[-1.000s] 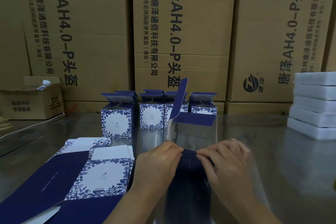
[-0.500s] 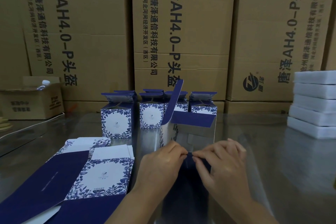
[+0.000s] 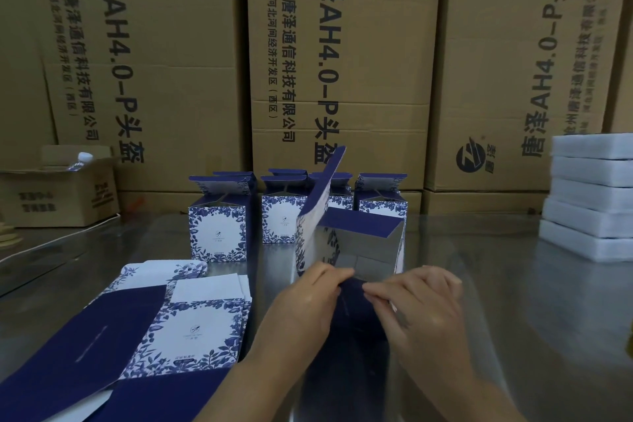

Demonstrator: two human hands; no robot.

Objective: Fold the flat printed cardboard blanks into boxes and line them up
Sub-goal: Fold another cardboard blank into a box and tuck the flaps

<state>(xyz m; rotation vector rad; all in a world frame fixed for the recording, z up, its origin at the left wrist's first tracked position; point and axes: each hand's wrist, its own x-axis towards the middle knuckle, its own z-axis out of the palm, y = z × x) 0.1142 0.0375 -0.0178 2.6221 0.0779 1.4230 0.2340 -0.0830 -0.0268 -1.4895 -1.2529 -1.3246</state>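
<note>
Change since 1 s ago: the fingertips of both hands have drawn closer together on the near flap, and the tall far flap has tipped slightly.

1. Half-formed box (image 3: 359, 250): lies on its side on the desk (image 3: 513, 301). Its long axis runs straight away from the person, with the near end at the hands and the far end open. The silver-lined interior shows nothing inside.
2. Near flap (image 3: 352, 298), dark blue: directly between the 2 hands and equally near to each. The left hand (image 3: 305, 305) fingers (image 3: 337, 272) and the right hand (image 3: 421, 315) fingers (image 3: 376, 289) are curled and pinch it from either side. Judged mid-tuck, so the next push goes forward, into the box end.
3. Tall far flap (image 3: 323, 181): stands up, leaning right.
4. Folded boxes (image 3: 217, 233): upright in a row behind, top flaps open. At least 4, possibly more behind; contents hidden.
5. Flat blanks (image 3: 191, 329): a stack just left of the left hand.
6. Small open carton (image 3: 58, 192), far left: holds a bottle, with only the cap (image 3: 84, 157) showing.
</note>
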